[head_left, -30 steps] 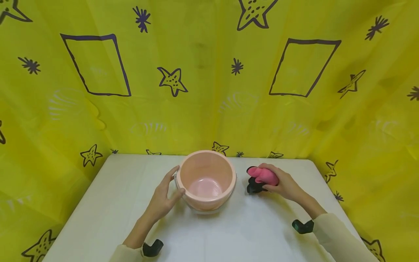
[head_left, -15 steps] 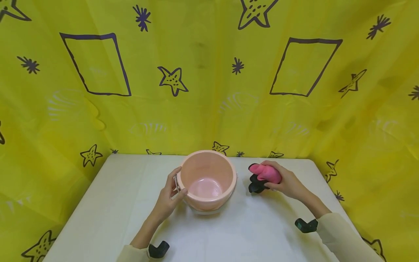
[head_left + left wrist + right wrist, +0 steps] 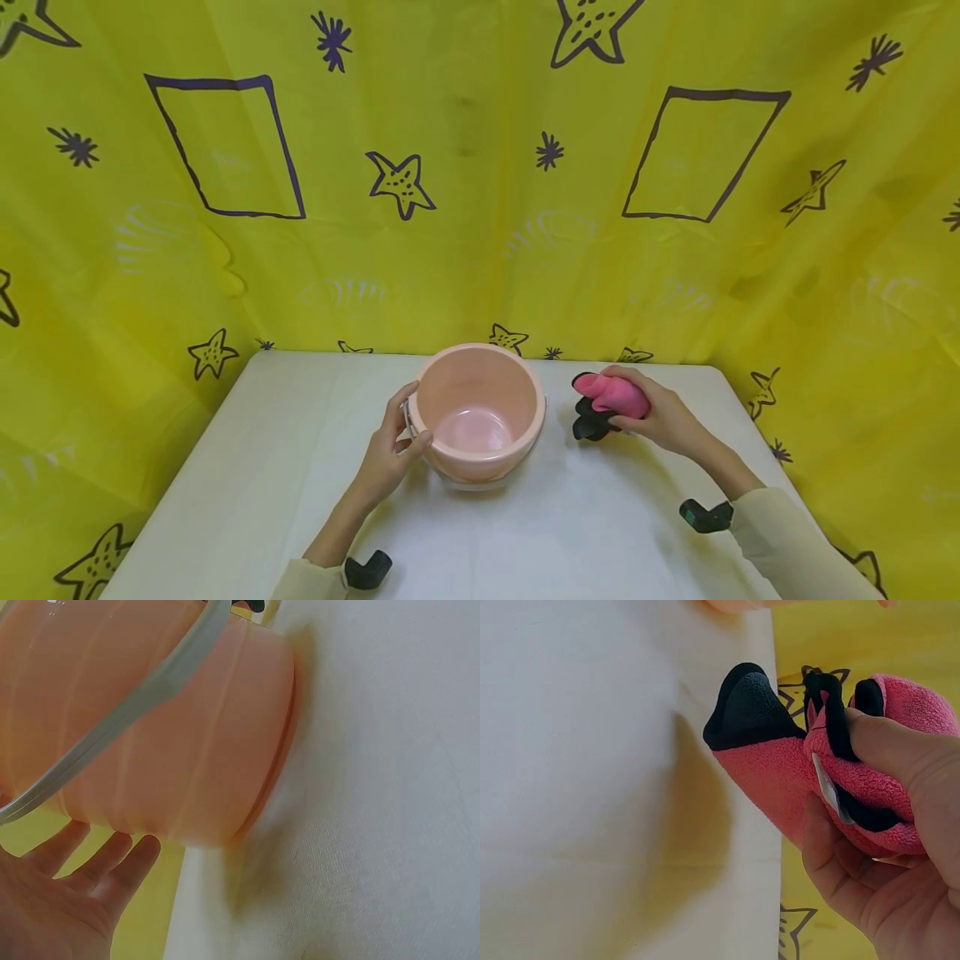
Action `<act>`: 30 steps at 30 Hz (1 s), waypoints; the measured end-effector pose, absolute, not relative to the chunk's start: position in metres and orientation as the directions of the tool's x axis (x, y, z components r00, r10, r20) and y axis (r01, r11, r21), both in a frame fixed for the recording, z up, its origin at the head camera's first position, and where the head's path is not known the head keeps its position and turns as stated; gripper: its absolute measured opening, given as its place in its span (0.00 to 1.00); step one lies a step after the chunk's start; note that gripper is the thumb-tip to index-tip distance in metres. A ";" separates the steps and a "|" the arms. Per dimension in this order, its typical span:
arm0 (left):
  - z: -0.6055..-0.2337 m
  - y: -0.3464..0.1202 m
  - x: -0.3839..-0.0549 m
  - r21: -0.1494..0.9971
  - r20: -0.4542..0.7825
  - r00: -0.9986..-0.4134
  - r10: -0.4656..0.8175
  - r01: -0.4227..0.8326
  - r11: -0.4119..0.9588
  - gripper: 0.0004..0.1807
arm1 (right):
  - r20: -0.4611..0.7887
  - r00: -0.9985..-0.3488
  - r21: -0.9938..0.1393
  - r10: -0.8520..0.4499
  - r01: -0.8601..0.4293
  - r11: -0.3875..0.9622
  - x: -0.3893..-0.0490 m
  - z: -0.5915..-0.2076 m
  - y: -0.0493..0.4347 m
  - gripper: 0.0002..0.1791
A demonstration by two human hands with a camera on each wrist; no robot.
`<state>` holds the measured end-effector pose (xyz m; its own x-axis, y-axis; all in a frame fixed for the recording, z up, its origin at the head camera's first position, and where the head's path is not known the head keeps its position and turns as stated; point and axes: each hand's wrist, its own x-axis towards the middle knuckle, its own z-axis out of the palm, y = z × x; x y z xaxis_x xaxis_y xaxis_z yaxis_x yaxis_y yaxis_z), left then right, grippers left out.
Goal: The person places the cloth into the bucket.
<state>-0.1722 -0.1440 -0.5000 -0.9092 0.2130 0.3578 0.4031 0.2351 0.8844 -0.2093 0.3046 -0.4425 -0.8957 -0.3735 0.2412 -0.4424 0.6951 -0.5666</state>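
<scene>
A pale pink bucket (image 3: 480,467) stands on the white table, its open mouth tipped toward the head camera. My left hand (image 3: 384,462) holds its left side, thumb at the near rim and fingertips against the outer wall. In the left wrist view, the bucket's grey-white handle (image 3: 127,712) hangs across the wall, and the fingers (image 3: 135,862) touch the side below it. To the bucket's right, my right hand (image 3: 660,417) grips a bunched pink cloth (image 3: 621,396) with black edging. One dark-cornered end of the cloth (image 3: 757,757) sticks out past the fingers, above its shadow.
The white table (image 3: 525,550) carries the bucket near its back edge. A yellow curtain (image 3: 465,250) printed with starfish encloses the back and both sides. Black wrist cameras (image 3: 367,571) are worn at the sleeves.
My right hand has shifted slightly to the right and up with the cloth. The left hand has moved a little to the right and settled on the bucket's rim. The bucket stays in place.
</scene>
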 end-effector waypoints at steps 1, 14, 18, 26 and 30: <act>-0.500 -0.144 -0.172 0.886 0.354 -0.911 0.211 0.399 0.235 0.40 | 0.251 -0.893 -0.563 -0.375 -0.449 0.693 -0.209 -0.442 0.305 0.42; -0.501 -0.142 -0.172 0.895 0.349 -0.914 0.207 0.391 0.215 0.40 | 0.295 -0.876 -0.551 -0.382 -0.482 0.681 -0.209 -0.431 0.305 0.41; -0.501 -0.142 -0.172 0.896 0.346 -0.916 0.203 0.387 0.217 0.40 | 0.293 -0.877 -0.554 -0.382 -0.481 0.679 -0.211 -0.424 0.304 0.41; -0.501 -0.141 -0.171 0.902 0.340 -0.919 0.199 0.378 0.208 0.40 | 0.302 -0.863 -0.551 -0.405 -0.505 0.665 -0.214 -0.409 0.302 0.40; -0.501 -0.141 -0.171 0.905 0.338 -0.921 0.194 0.374 0.203 0.40 | 0.311 -0.855 -0.545 -0.415 -0.519 0.659 -0.217 -0.402 0.302 0.39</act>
<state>-0.1708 -0.1410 -0.5010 -0.9211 0.1941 0.3376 0.3744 0.2032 0.9047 -0.2170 0.3019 -0.4018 -0.8548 -0.4154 0.3111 -0.5185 0.6586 -0.5453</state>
